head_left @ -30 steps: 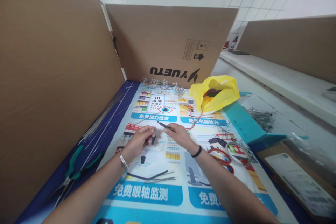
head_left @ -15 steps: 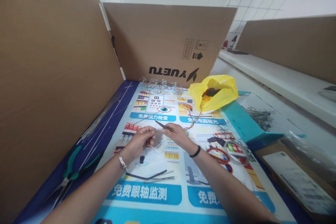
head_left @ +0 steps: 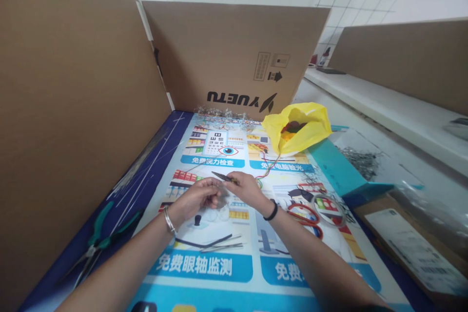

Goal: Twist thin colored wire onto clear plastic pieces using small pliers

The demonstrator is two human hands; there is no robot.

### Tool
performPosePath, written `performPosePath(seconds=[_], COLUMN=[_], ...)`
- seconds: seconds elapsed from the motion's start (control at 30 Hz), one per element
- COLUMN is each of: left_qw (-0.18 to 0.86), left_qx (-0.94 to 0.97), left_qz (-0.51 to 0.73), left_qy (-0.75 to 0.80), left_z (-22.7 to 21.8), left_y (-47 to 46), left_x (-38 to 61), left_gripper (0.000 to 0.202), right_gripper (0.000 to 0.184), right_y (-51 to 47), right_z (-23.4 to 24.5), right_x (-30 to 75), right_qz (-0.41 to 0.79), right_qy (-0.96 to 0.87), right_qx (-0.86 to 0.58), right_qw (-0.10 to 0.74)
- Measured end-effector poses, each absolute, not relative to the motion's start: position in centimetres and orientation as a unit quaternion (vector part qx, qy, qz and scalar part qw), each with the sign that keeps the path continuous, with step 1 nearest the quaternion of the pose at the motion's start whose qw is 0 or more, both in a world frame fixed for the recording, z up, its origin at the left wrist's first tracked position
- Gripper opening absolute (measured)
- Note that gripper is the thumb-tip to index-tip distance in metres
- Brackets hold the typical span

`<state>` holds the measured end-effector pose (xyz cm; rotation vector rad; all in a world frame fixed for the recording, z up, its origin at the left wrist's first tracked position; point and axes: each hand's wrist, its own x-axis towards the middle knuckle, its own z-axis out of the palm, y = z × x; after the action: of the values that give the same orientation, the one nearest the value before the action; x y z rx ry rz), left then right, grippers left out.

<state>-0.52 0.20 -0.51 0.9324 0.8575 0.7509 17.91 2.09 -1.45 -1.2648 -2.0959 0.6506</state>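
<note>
My left hand (head_left: pixel 204 196) is closed in a pinch near the middle of the table, with a thin, pale wire (head_left: pixel 221 210) at its fingertips. The wire's loop is faint against the printed sheet. Close beside it, my right hand (head_left: pixel 245 188) grips a slim, dark, pointed tool (head_left: pixel 221 176) whose tip points left, just above the left fingers. Its rear part is hidden in the palm, so its exact kind cannot be made out. Several thin metal rods (head_left: pixel 223 246) lie on the sheet below the hands.
Teal-handled pliers (head_left: pixel 97 241) lie at left beside loose rods (head_left: pixel 135 170). Red-handled scissors (head_left: pixel 305 217) and a clear round roll (head_left: pixel 329 210) sit at right. Behind are a yellow bag (head_left: pixel 316 129), a teal box (head_left: pixel 338 168) with metal bits, and cardboard walls (head_left: pixel 234 48).
The dark tool has shifted slightly left and down, its tip now over the left fingers. The left hand has turned a little, and the two hands are closer together.
</note>
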Motion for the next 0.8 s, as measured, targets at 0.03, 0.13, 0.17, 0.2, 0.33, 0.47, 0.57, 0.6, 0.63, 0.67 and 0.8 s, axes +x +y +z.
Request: performPosePath(seconds=[0.03,0.13,0.17,0.2,0.33,0.47,0.57,0.6,0.63,0.67,0.8], left_qw=[0.74,0.736,0.736,0.736,0.733,0.727,0.726,0.723,0.72,0.713,0.679], left_qx=[0.425,0.419,0.414,0.409,0.393,0.331,0.257,0.242,0.235,0.236,0.263], left_qz=[0.343,0.355,0.361,0.366,0.388,0.462,0.515,0.527,0.536,0.545,0.573], left_qy=[0.393,0.395,0.395,0.396,0.398,0.386,0.377,0.376,0.374,0.371,0.376], left_z=[-0.6,-1.0,-1.1,-1.2,-0.9,-0.6,-0.7,-0.8,-0.9,-0.9,-0.9], left_y=[0.2,0.2,0.2,0.2,0.2,0.4,0.6,0.5,0.5,0.4,-0.2], left_x=[-0.5,-0.3,-0.3,-0.2,0.0,-0.2,-0.3,-0.3,-0.2,-0.2,0.4], left_gripper=[0.019,0.019,0.021,0.022,0.021,0.016,0.015,0.015,0.016,0.016,0.02], right_gripper=[0.019,0.02,0.021,0.022,0.025,0.023,0.024,0.024,0.026,0.027,0.025], right_y=[2.0,2.0,2.0,2.1,2.3,2.7,3.0,3.0,3.0,2.9,2.1], right_z=[-1.4,-1.5,-1.5,-1.5,-1.3,-1.1,-1.2,-1.2,-1.2,-1.1,-0.8], right_x=[17.9,17.8,17.8,17.8,18.1,18.9,19.2,19.2,19.1,19.0,18.0], right_qz=[0.248,0.257,0.262,0.27,0.313,0.3,0.27,0.271,0.281,0.3,0.397], right_qy=[-0.789,-0.79,-0.789,-0.787,-0.774,-0.78,-0.774,-0.767,-0.759,-0.749,-0.702], right_qx=[-0.474,-0.465,-0.464,-0.464,-0.469,-0.48,-0.501,-0.504,-0.503,-0.497,-0.466], right_qw=[0.301,0.306,0.305,0.304,0.29,0.265,0.277,0.289,0.304,0.319,0.363])
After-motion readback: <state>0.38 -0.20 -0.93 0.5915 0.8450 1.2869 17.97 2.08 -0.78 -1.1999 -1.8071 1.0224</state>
